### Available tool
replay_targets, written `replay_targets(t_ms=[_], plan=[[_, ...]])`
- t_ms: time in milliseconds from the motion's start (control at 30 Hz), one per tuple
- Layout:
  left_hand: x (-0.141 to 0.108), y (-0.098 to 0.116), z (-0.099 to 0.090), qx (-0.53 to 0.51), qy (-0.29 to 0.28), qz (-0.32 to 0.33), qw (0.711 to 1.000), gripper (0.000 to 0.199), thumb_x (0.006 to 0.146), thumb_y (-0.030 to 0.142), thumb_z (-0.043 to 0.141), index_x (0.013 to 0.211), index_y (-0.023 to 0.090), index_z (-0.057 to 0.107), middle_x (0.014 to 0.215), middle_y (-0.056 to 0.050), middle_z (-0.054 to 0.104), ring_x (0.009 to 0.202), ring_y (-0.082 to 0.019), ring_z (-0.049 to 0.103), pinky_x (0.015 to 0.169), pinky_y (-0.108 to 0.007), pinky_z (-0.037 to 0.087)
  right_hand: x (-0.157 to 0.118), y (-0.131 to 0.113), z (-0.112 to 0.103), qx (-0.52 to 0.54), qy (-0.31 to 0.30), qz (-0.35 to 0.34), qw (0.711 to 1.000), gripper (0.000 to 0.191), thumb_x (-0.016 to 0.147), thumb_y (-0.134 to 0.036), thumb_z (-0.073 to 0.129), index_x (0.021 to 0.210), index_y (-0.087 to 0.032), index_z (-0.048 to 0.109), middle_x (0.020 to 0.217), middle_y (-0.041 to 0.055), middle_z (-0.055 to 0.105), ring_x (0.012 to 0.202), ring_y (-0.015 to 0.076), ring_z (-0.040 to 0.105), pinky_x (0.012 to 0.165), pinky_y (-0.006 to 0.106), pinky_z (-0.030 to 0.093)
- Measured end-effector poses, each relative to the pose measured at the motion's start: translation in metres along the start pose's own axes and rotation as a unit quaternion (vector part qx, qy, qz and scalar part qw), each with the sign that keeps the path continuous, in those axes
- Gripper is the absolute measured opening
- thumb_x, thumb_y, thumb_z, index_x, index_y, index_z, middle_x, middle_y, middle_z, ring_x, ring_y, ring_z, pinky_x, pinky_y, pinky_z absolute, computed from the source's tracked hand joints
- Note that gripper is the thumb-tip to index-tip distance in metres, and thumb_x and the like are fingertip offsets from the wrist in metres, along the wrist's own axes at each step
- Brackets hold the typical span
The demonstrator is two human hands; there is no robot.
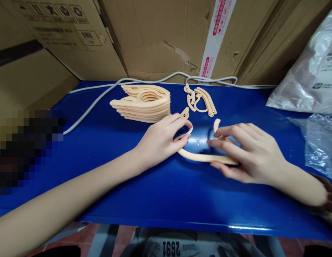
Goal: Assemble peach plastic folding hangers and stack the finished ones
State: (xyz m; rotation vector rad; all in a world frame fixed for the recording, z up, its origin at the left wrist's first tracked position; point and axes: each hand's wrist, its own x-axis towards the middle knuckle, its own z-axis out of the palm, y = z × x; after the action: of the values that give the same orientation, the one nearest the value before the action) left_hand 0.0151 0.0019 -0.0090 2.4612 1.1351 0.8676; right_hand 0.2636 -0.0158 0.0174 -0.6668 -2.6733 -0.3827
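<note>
A beige plastic folding hanger (200, 157) is held just above the blue table, between my two hands. My left hand (166, 137) pinches its left end, thumb and fingers closed around a curved part. On the other side my right hand (246, 153) grips the straight arm, thumb below and fingers above. A short curved beige piece (216, 125) sticks up by the right fingertips; how it joins is hidden. Behind my left hand stands a neat stack of folded beige hangers (144, 103). Several loose beige hanger parts (202, 101) lie farther back.
Cardboard boxes (160, 39) wall off the back and left of the blue table (155, 200). A white cable (96, 101) runs along the rear. Clear plastic bags (302, 85) sit at the right. A blurred dark object (24, 153) is at the left edge.
</note>
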Motion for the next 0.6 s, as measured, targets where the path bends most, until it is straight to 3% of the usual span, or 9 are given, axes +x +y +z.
replay_targets(t_ms=[100, 267, 467, 600], plan=[[0.000, 0.001, 0.001, 0.006, 0.001, -0.002, 1.000, 0.017, 0.091, 0.018, 0.059, 0.107, 0.016, 0.063, 0.106, -0.004, 0.065, 0.101, -0.018, 0.061, 0.090, -0.031, 0.048, 0.000, 0.003, 0.000, -0.032, -0.007, 0.019, 0.999, 0.033, 0.089, -0.041, 0.060, 0.106, -0.014, 0.065, 0.101, 0.0129, 0.063, 0.081, 0.0221, 0.055, 0.069, 0.035, 0.043], [-0.002, 0.002, 0.004, 0.022, -0.002, 0.003, 1.000, 0.017, 0.091, 0.020, 0.059, 0.108, 0.018, 0.063, 0.107, -0.003, 0.065, 0.102, -0.018, 0.061, 0.090, -0.030, 0.048, 0.000, 0.002, 0.006, 0.094, -0.039, 0.049, 0.994, 0.028, 0.092, -0.037, 0.057, 0.106, -0.014, 0.064, 0.109, 0.0133, 0.060, 0.091, 0.0210, 0.058, 0.079, 0.033, 0.047], [-0.004, 0.004, 0.002, 0.032, 0.003, 0.009, 0.999, 0.016, 0.093, 0.022, 0.056, 0.108, 0.018, 0.063, 0.108, -0.004, 0.065, 0.101, -0.018, 0.061, 0.089, -0.030, 0.049, -0.001, 0.005, 0.010, 0.121, -0.081, 0.070, 0.987, 0.027, 0.092, -0.034, 0.054, 0.112, -0.017, 0.061, 0.127, 0.0163, 0.057, 0.107, 0.0263, 0.057, 0.088, 0.039, 0.048], [-0.004, 0.005, 0.001, 0.043, 0.005, 0.008, 0.999, 0.016, 0.094, 0.023, 0.055, 0.107, 0.019, 0.063, 0.107, -0.003, 0.067, 0.101, -0.019, 0.061, 0.087, -0.030, 0.049, -0.002, 0.009, 0.010, 0.168, -0.086, 0.071, 0.979, 0.027, 0.094, -0.029, 0.053, 0.117, -0.017, 0.059, 0.115, 0.0131, 0.062, 0.100, 0.0222, 0.060, 0.081, 0.034, 0.049]])
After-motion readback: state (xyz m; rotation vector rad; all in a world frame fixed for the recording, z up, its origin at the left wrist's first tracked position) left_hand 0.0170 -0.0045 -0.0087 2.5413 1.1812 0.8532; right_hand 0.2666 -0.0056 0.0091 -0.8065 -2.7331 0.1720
